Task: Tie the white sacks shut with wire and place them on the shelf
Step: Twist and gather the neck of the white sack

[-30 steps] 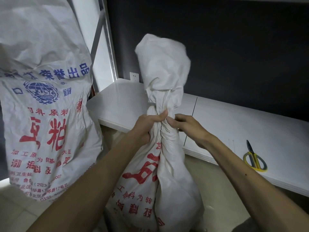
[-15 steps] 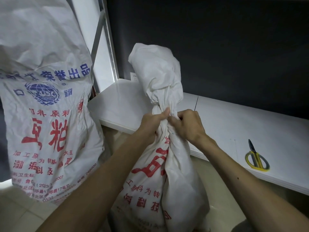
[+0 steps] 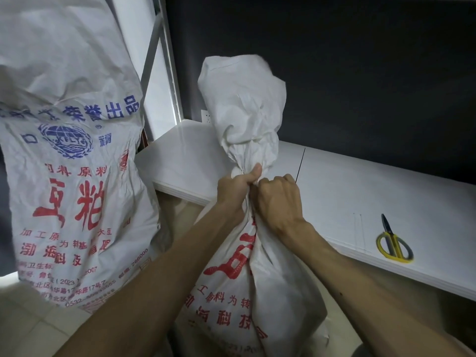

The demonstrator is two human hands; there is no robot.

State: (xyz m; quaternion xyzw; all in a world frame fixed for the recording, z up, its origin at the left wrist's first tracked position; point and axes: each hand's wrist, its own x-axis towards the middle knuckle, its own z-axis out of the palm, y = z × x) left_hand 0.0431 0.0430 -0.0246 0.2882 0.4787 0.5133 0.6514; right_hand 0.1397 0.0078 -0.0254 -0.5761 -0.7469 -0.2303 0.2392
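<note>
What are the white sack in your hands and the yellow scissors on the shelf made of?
Sack: probably woven plastic fabric, matte; its stiff crinkled creases and printed lettering suggest it. Scissors: dark, metal-looking blades and glossy yellow loop handles, perhaps plastic or coated; too small to be sure.

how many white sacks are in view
2. One blue-printed white woven sack stands at left; the second white woven sack is central, neck gripped by left hand and right hand. Others may be hidden.

Neck of the sack (image 3: 247, 112) is covered by left hand (image 3: 235, 188) and right hand (image 3: 279, 199). Wire possibly beneath the fingers, not discernible. Sack base cut by lower edge. Second sack (image 3: 69, 150) cropped top and left.
</note>
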